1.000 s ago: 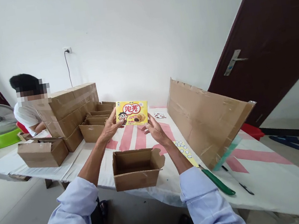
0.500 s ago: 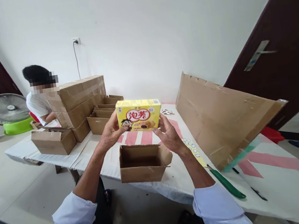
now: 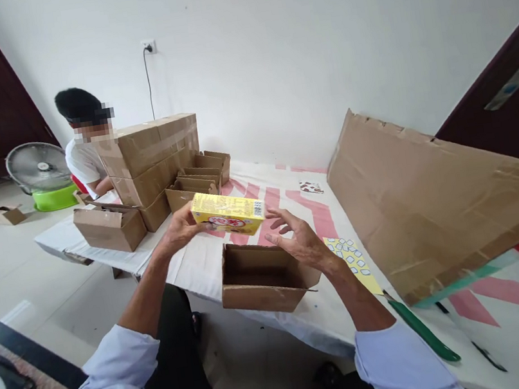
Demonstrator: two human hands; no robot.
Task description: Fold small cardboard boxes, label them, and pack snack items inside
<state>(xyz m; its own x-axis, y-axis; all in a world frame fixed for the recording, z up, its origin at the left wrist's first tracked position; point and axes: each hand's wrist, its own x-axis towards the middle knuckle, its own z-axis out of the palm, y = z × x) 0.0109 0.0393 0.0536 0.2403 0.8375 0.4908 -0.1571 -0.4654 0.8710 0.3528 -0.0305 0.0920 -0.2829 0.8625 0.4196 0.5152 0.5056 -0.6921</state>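
My left hand (image 3: 181, 230) grips the left end of a yellow snack box (image 3: 229, 211), which is tilted so its top and barcode face me. Just off the box's right end is my right hand (image 3: 296, 236), its fingers apart and holding nothing. Below the snack box, an open cardboard carton (image 3: 262, 295) stands at the table's front edge. Its inside looks bare where I can see it, and my right hand hangs over its right end.
Stacked cardboard boxes (image 3: 155, 146) and several open cartons (image 3: 196, 181) stand on the left. A large cardboard sheet (image 3: 439, 193) leans at the right, near a green-handled knife (image 3: 426, 332) and a yellow patterned sheet (image 3: 360, 264). A person (image 3: 83, 159) sits behind the stack.
The snack box has come down and tipped, showing its top instead of its front. My right hand has let go of it and opened. The view has shifted slightly.
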